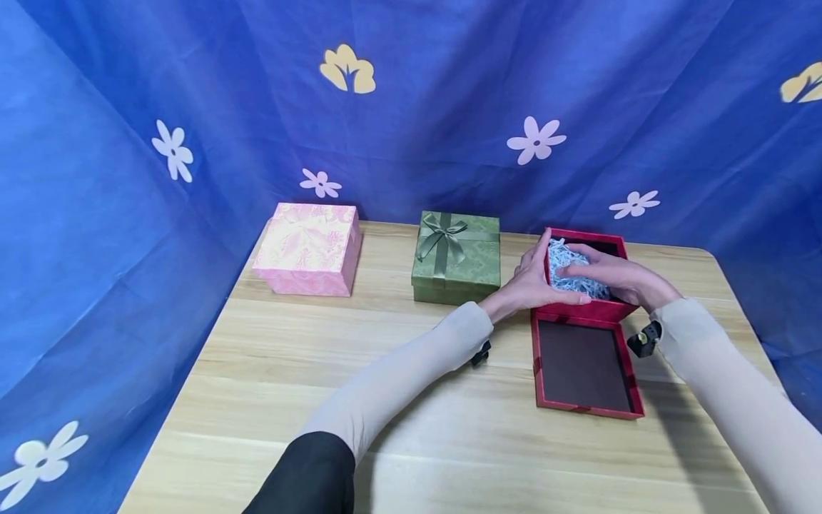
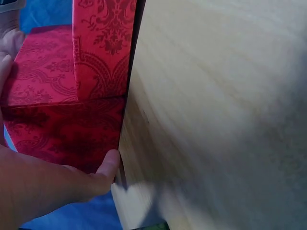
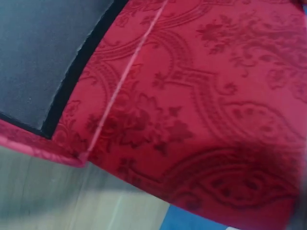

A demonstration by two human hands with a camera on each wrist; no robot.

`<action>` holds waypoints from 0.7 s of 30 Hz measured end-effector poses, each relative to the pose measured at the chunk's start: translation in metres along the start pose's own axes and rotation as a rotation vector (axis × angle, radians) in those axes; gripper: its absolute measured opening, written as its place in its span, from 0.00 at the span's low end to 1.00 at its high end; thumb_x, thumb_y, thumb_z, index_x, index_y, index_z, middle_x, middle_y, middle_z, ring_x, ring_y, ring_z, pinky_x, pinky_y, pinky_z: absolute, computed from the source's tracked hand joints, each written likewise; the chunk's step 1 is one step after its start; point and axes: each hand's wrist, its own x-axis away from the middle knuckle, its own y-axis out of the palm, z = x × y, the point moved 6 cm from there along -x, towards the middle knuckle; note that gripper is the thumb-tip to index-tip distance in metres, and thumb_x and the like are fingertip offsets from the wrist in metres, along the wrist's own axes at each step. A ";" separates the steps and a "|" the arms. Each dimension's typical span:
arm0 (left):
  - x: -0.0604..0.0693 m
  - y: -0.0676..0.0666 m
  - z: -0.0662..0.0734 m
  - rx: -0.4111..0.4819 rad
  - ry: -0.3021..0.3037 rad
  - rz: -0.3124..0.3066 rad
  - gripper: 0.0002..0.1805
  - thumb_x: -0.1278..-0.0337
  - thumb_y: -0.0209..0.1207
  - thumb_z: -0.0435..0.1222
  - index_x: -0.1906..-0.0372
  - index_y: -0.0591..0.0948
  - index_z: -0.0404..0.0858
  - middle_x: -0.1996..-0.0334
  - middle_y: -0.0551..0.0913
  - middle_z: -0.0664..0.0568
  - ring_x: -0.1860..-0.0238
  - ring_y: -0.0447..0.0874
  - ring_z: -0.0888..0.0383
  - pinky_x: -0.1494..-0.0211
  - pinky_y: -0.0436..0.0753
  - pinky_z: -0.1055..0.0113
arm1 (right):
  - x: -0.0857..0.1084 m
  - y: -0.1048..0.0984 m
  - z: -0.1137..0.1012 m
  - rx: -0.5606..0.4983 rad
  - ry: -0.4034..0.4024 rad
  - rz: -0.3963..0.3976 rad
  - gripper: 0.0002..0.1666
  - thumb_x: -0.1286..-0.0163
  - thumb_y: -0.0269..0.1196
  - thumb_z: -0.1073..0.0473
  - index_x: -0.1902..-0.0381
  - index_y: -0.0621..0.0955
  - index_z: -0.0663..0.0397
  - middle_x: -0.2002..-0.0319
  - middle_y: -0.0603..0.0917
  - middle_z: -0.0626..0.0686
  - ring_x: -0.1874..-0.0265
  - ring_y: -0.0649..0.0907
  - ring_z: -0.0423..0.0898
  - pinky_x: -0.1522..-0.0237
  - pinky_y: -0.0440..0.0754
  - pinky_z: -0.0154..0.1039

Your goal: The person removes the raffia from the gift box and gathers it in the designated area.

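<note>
A red gift box (image 1: 584, 308) with a dark damask pattern stands open at the right, its lid (image 1: 587, 368) hinged down toward the front. Pale blue shredded paper (image 1: 564, 258) fills part of it. My left hand (image 1: 531, 282) holds the box's left side, fingers along the wall and thumb across the front. The left wrist view shows its thumb (image 2: 109, 165) touching the patterned box (image 2: 62, 129). My right hand (image 1: 619, 277) reaches over the right rim, fingers spread on the shredded paper; some fingertips are hidden. Only the box's red wall (image 3: 192, 105) and dark-lined lid show in the right wrist view.
A green gift box (image 1: 459, 257) with a ribbon bow stands left of the red one, closed. Farther left is a closed pink gift box (image 1: 308, 250). All rest on a light wooden table (image 1: 462, 435), with a blue flowered curtain (image 1: 437, 107) behind.
</note>
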 end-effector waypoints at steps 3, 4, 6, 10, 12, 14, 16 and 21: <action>-0.001 0.001 0.000 -0.005 -0.011 -0.012 0.79 0.55 0.87 0.52 0.13 0.36 0.76 0.11 0.45 0.57 0.14 0.48 0.50 0.19 0.63 0.46 | -0.004 0.001 0.003 0.006 -0.020 -0.025 0.58 0.20 0.66 0.54 0.09 0.42 0.50 0.32 0.65 0.64 0.36 0.68 0.59 0.41 0.74 0.43; -0.001 0.002 0.000 -0.005 -0.015 -0.014 0.79 0.55 0.87 0.52 0.13 0.36 0.76 0.11 0.45 0.57 0.14 0.48 0.50 0.19 0.63 0.47 | -0.005 0.001 0.004 -0.001 -0.022 -0.034 0.58 0.20 0.66 0.55 0.09 0.41 0.49 0.32 0.65 0.64 0.36 0.68 0.59 0.41 0.75 0.43; -0.002 0.002 -0.001 -0.007 -0.022 -0.017 0.79 0.55 0.87 0.51 0.13 0.35 0.77 0.11 0.45 0.56 0.15 0.48 0.50 0.19 0.64 0.47 | -0.008 0.002 0.005 -0.017 -0.031 -0.058 0.59 0.19 0.66 0.56 0.09 0.40 0.47 0.30 0.63 0.65 0.35 0.67 0.60 0.41 0.76 0.42; -0.003 0.002 -0.002 -0.017 -0.027 -0.011 0.79 0.54 0.86 0.52 0.13 0.36 0.78 0.11 0.45 0.54 0.15 0.48 0.49 0.19 0.64 0.46 | -0.014 0.005 0.005 -0.040 -0.048 -0.097 0.61 0.20 0.66 0.58 0.09 0.37 0.43 0.27 0.59 0.67 0.33 0.64 0.62 0.43 0.80 0.40; -0.004 0.002 -0.003 -0.020 -0.033 -0.008 0.78 0.54 0.86 0.53 0.14 0.36 0.79 0.12 0.45 0.54 0.15 0.49 0.48 0.19 0.65 0.46 | -0.017 0.007 0.005 -0.036 -0.059 -0.114 0.63 0.21 0.67 0.59 0.09 0.35 0.43 0.26 0.59 0.67 0.33 0.65 0.62 0.44 0.81 0.39; -0.004 0.002 -0.003 -0.022 -0.041 -0.004 0.77 0.54 0.86 0.54 0.14 0.36 0.81 0.12 0.45 0.53 0.15 0.50 0.47 0.20 0.66 0.46 | -0.020 0.009 0.005 -0.036 -0.071 -0.129 0.64 0.21 0.67 0.61 0.09 0.34 0.44 0.27 0.60 0.68 0.35 0.66 0.61 0.45 0.82 0.38; -0.003 0.002 -0.004 -0.024 -0.047 0.000 0.77 0.54 0.86 0.54 0.14 0.37 0.81 0.12 0.46 0.53 0.16 0.52 0.47 0.21 0.67 0.46 | -0.021 0.010 0.005 -0.034 -0.081 -0.138 0.65 0.21 0.66 0.63 0.10 0.32 0.46 0.29 0.61 0.69 0.37 0.67 0.60 0.46 0.82 0.37; -0.004 0.001 -0.003 -0.034 -0.043 0.010 0.77 0.55 0.86 0.55 0.14 0.37 0.79 0.13 0.49 0.51 0.17 0.54 0.47 0.21 0.68 0.46 | -0.024 0.009 0.005 -0.030 -0.093 -0.137 0.62 0.21 0.64 0.66 0.10 0.34 0.53 0.31 0.65 0.67 0.41 0.71 0.56 0.50 0.84 0.36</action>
